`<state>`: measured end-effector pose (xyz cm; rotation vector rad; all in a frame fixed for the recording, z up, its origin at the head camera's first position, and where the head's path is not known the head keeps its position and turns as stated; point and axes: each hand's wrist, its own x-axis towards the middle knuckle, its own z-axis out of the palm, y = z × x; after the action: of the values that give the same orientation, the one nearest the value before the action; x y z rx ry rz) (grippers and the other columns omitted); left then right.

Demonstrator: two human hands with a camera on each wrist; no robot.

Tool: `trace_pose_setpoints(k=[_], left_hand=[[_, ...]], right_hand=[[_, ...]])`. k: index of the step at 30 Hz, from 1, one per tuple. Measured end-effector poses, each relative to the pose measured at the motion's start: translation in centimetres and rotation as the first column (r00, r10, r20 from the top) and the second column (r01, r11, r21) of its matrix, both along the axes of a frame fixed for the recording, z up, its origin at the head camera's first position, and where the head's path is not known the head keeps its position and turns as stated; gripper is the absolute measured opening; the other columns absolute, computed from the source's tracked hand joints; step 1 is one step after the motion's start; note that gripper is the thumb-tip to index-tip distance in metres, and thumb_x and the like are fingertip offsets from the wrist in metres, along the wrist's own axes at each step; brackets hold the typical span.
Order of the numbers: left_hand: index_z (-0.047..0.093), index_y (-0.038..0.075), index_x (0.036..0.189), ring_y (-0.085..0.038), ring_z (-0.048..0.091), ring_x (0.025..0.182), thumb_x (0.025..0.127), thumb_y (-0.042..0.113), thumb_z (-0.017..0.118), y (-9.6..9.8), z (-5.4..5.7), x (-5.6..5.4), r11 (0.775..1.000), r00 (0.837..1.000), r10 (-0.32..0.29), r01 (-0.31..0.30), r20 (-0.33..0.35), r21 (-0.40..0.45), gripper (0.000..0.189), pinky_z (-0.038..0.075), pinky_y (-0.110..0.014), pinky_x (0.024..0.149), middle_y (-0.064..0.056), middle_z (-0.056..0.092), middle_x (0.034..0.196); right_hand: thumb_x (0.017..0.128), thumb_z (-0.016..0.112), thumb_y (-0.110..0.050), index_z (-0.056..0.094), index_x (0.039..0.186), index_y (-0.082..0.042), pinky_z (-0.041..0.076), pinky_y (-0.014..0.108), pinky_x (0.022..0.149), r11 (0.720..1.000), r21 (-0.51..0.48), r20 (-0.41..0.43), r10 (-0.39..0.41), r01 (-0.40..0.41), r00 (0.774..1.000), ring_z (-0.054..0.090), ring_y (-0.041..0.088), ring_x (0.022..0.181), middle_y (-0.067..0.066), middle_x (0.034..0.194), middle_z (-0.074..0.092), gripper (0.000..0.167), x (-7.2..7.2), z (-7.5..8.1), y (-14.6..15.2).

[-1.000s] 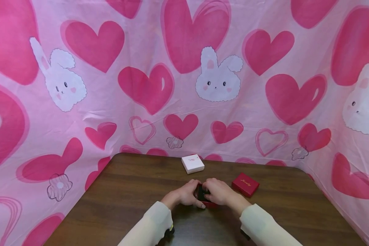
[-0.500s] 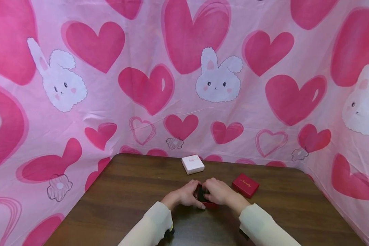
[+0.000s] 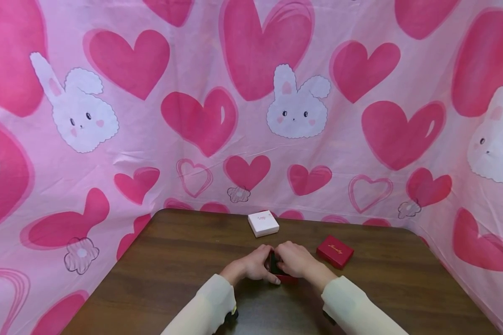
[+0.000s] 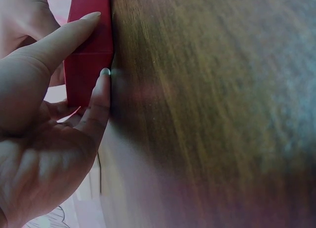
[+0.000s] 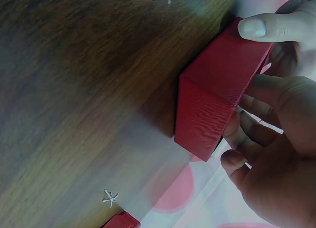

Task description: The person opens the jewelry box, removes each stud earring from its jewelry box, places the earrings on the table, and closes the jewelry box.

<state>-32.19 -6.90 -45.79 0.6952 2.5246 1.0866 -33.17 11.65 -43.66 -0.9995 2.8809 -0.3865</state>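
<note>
A small red box (image 3: 287, 279) with a black inside (image 3: 273, 266) sits on the table between both hands. My left hand (image 3: 254, 264) grips its left end, the thumb along the near wall in the left wrist view, where the red wall (image 4: 86, 72) shows. My right hand (image 3: 296, 259) has its fingers bent over the opening and reaching inside. In the right wrist view those fingers (image 5: 269, 92) dip past the rim of the box (image 5: 207, 104). The fingertips are hidden, so whether they pinch anything inside cannot be seen.
A red lid-like box (image 3: 335, 251) with gold lettering lies to the right of the hands. Farther back stands a white box (image 3: 263, 223). A tiny silvery star-shaped thing (image 5: 110, 198) lies near the red one. Pink heart-patterned cloth (image 3: 251, 139) hangs around the brown table (image 3: 172, 260).
My right hand and sleeve have shifted slightly left over the red box. The left hand keeps its grip, and the two other boxes stay put.
</note>
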Motion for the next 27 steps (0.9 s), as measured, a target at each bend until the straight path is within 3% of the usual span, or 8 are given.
trace_pose_setpoints(k=[6,16,27], left_hand=[[0.051,0.01,0.123,-0.018,0.049,0.101,0.08,0.02,0.089,0.03,-0.27,-0.13,1.0,1.0,-0.005,0.004,-0.007,-0.007,0.059,0.046,-0.034,0.093,-0.003,0.048,0.11],[0.052,0.013,0.122,-0.018,0.05,0.102,0.078,0.017,0.09,0.3,-0.02,0.21,0.999,0.999,0.045,-0.045,0.021,-0.011,0.057,0.046,-0.034,0.095,-0.002,0.049,0.111],[0.053,0.013,0.122,-0.018,0.049,0.102,0.078,0.017,0.09,0.21,-0.04,0.11,0.999,0.999,0.041,-0.041,0.014,-0.014,0.058,0.046,-0.036,0.097,-0.002,0.049,0.111]], right_hand=[[0.088,0.079,-0.015,0.072,0.09,-0.013,0.057,0.04,0.071,1.0,0.019,0.019,-0.016,0.015,1.0,0.056,0.014,0.07,-0.004,0.077,0.063,0.008,0.02,0.0,-0.11],[0.088,0.079,-0.014,0.069,0.087,-0.014,0.056,0.039,0.069,1.0,0.006,0.032,-0.001,0.001,0.999,0.055,0.015,0.069,-0.005,0.076,0.061,0.011,0.33,0.21,0.03],[0.088,0.08,-0.013,0.068,0.086,-0.013,0.056,0.036,0.068,1.0,0.006,0.014,0.014,-0.014,1.0,0.055,0.014,0.067,-0.005,0.074,0.061,0.011,0.31,0.42,0.09]])
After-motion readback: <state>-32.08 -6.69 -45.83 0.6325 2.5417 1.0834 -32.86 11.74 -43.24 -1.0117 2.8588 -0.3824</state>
